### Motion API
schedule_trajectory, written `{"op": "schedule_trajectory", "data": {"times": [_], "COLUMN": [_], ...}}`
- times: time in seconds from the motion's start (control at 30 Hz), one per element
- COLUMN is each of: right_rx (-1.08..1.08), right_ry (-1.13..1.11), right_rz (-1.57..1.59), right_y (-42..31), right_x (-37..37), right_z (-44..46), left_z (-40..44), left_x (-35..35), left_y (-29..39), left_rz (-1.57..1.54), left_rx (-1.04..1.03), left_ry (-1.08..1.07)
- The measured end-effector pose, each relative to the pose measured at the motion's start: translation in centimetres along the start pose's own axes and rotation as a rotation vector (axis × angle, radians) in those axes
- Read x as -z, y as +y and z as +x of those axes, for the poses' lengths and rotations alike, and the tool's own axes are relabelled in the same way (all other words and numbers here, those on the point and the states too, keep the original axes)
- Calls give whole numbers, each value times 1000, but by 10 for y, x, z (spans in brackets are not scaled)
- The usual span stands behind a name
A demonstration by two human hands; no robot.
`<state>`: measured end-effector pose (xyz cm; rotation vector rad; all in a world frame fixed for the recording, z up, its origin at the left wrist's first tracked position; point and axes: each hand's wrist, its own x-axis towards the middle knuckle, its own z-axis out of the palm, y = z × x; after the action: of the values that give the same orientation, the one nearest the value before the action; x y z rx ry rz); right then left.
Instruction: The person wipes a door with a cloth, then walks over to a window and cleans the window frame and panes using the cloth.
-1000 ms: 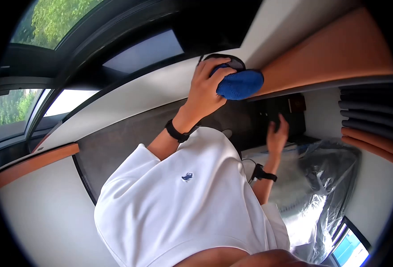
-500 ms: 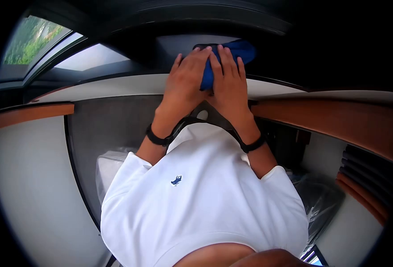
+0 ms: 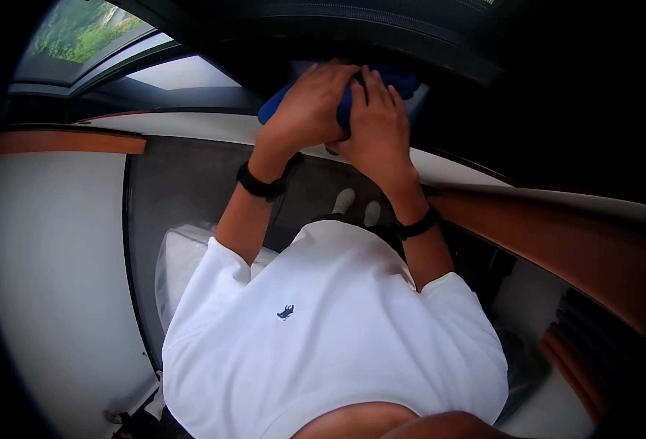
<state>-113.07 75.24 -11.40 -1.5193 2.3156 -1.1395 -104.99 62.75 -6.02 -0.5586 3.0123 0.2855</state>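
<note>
Both hands are together on a blue cloth (image 3: 397, 77) at the top middle of the view. The cloth looks soft and folded, and parts of it stick out on either side of the hands. My left hand (image 3: 310, 104) curls over its left part, fingers closed on it. Beside it, my right hand (image 3: 378, 126) has its fingers bent over the right part, thumb toward the left hand. Most of the cloth is hidden under the hands, so its exact kind cannot be told. A black band sits on each wrist.
A pale ledge (image 3: 213, 126) runs below the hands, with a window (image 3: 81, 33) at upper left. Wood-edged panels (image 3: 67, 143) stand on both sides. A plastic-wrapped white item (image 3: 180, 252) is at left. Dark and brown folded items (image 3: 579, 366) lie at right.
The blue cloth now shows to the left of my left hand, which has turned and curled more over it. The view has shifted, and both feet now show below.
</note>
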Motion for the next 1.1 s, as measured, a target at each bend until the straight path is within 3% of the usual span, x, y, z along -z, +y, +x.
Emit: {"op": "schedule_trajectory", "data": {"times": [0.37,0.43,0.6,0.8,0.93,1.1], "right_rx": [-161,-329,-232,-420,-190,-59], "right_ry": [44,-30,12,-102,-28,-23], "right_rz": [-200,-90,-238,-371,-379,-338], "right_y": [18,16,-7,-45,-55,-88], "right_x": [89,102,101,117,114,105], "right_z": [-78,-89,-103,-126,-130,-107], "left_z": [28,24,-13,-46,-72,-100], "left_x": [-33,-44,-40,-24,-7,33], "left_y": [94,112,119,137,135,105], "left_rz": [-343,-350,-422,-534,-491,-383], "left_rx": [-419,-410,-428,-525,-413,-312], "left_ry": [142,142,212,277,313,351]}}
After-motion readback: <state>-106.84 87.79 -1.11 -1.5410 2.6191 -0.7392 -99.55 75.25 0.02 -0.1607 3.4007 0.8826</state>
